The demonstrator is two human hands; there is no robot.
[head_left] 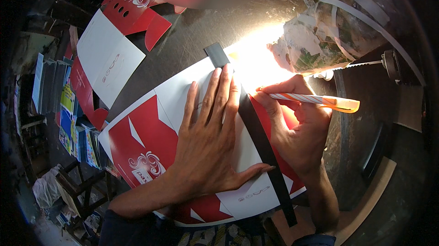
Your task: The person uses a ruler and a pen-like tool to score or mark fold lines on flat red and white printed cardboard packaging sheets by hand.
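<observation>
A printed red and white sheet (164, 111) lies at a slant in front of me, with a long black straightedge (267, 154) across it. My left hand (208, 129) lies flat with fingers outstretched, its fingertips at the straightedge's far end and its thumb over its lower part. In my right hand (304, 129) is a pen (304, 97) with orange stripes and an orange cap on its back end. The pen's tip points left toward the straightedge, beside the brightly lit part of the sheet. Glare hides what lies under the tip.
A lamp with a paper-wrapped shade (329, 31) glares over the far right of the dark table (183, 40). Cut red and white card pieces (112, 58) lie at the far left. Stacked booklets (68, 109) and a wooden stool (82, 189) stand beyond the table's left side.
</observation>
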